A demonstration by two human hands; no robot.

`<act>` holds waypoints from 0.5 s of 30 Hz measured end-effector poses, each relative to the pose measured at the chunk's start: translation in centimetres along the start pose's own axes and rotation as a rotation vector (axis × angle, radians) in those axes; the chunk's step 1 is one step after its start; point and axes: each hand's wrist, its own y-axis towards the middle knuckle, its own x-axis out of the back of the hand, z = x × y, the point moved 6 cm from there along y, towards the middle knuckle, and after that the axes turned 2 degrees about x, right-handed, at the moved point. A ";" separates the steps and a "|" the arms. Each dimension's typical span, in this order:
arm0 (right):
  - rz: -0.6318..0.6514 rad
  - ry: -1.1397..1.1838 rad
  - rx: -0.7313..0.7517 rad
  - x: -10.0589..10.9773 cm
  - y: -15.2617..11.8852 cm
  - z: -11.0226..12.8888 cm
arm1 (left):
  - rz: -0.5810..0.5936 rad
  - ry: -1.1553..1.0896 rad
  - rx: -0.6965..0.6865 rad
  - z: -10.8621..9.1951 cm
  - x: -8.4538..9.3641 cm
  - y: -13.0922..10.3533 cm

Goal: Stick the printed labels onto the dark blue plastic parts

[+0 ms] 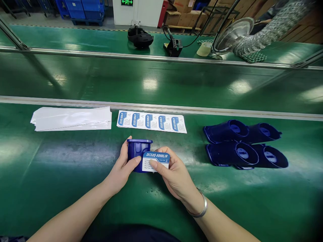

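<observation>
Desk (pixel 63 191): green. On it, 1 dark blue housing (pixel 135 148); touching it, a blue-and-white label (pixel 155 162) with white lettering. Beyond the housing, a white sheet (pixel 151 121) repeats 5 blue blocks. Right of the housing, 4 navy housings (pixel 232 153).

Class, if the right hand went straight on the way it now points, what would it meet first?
Probably the blue plastic housing, just up-left of the right hand, though depth is unclear.

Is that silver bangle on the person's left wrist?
No, the bangle circles the right wrist, just below the right hand that holds the blue-and-white label.
</observation>
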 end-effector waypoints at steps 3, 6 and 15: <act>-0.011 -0.013 -0.006 0.0 0.0 0.0 | -0.007 -0.004 0.002 0.0 0.0 0.0; -0.011 -0.012 -0.003 0.0 0.0 0.0 | -0.009 -0.003 -0.007 0.0 0.0 -0.1; 0.009 0.012 -0.003 -0.1 -0.1 0.0 | -0.012 0.000 -0.005 0.0 0.1 -0.1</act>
